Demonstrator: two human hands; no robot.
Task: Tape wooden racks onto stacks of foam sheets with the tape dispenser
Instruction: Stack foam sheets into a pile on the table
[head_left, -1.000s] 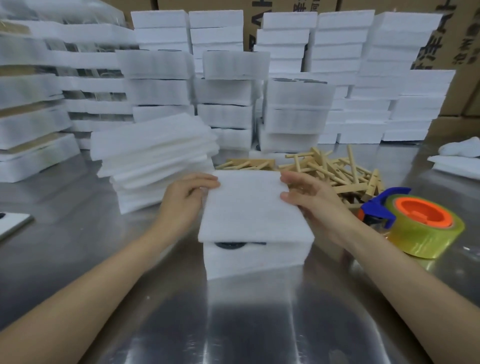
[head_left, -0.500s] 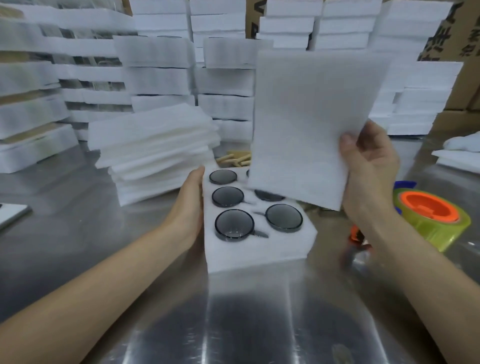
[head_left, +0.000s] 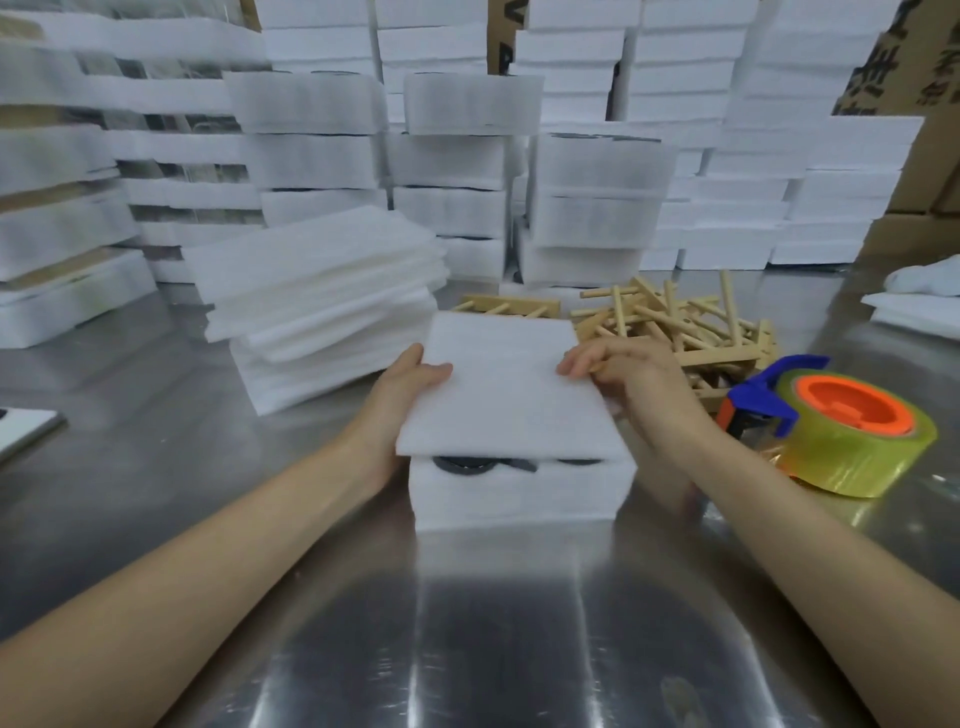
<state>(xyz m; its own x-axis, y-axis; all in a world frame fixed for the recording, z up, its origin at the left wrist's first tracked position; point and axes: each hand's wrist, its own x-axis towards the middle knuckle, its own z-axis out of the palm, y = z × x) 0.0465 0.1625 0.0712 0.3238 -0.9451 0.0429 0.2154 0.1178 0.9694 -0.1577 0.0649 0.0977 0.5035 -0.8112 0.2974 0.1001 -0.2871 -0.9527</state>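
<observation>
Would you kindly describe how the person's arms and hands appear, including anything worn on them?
The left arm and right arm are bare up to the frame's lower edge, with no sleeve in view. The left hand and right hand are ungloved. No ring, watch, wristband or marking shows on either, though parts of both are hidden.

reflective steel table, brown cardboard boxes along the back

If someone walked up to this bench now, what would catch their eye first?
At centre, the left hand and right hand hold a foam sheet on a foam tray with dark round pieces peeking out. To its right sits a yellow tape dispenser with an orange hub, wooden racks heaped behind.
</observation>
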